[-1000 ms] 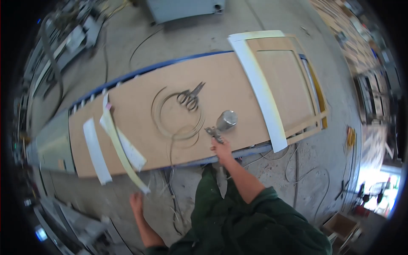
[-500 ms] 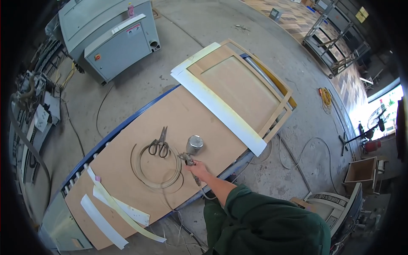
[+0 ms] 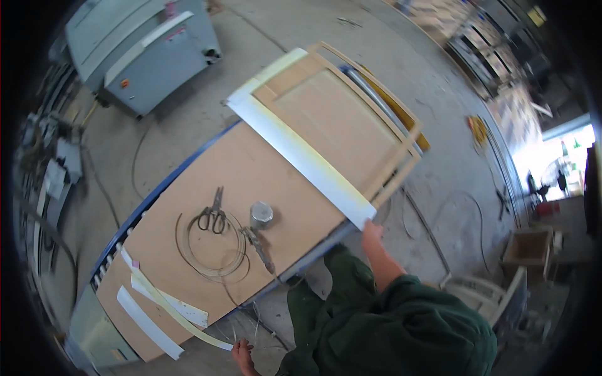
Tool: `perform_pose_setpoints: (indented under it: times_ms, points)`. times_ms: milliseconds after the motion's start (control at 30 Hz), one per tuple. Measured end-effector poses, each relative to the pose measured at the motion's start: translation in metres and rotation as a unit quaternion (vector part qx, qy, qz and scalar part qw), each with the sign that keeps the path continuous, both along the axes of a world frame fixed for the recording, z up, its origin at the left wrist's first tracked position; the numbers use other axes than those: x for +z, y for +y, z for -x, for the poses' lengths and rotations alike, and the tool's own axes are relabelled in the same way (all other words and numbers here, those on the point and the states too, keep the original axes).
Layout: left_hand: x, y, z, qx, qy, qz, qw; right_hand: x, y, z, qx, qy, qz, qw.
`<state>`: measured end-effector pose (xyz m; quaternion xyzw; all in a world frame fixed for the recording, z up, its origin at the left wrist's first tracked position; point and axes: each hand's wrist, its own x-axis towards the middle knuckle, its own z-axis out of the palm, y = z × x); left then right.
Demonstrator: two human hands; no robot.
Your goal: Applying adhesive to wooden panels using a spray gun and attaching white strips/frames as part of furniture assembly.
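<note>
At my right hand (image 3: pixel 372 233) lies the yellow-edged white strip (image 3: pixel 298 155), its overhanging end probably offering purchase; my left hand (image 3: pixel 243 355) meets the pale-yellow strip (image 3: pixel 182 321). I cannot tell whether either has closed.

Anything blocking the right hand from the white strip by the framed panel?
Nothing visible. The right hand is at the near end of the white strip, apparently touching it; the spray gun lies off to the left.

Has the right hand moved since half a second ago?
Yes: against the brown board, the right hand went rightward, from the spray gun to the white strip.
</note>
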<state>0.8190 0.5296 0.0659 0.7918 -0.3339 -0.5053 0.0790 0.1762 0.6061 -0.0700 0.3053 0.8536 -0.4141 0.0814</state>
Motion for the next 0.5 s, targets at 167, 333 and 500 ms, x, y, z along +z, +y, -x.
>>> perform_pose_setpoints:
  times_ms: [167,333,500]
  points:
    - [-0.008,0.036,0.07,-0.044,0.037,-0.014,0.998,-0.005,0.063,0.061,0.129,-0.315,0.338,0.878]
    - [-0.015,0.052,0.141,-0.05,0.04,-0.055,0.996,0.051,0.027,0.045,0.115,-0.328,0.269,0.898]
    - [-0.017,0.011,0.221,-0.225,0.044,-0.031,0.973,0.102,0.033,0.061,0.173,-0.272,0.33,0.887]
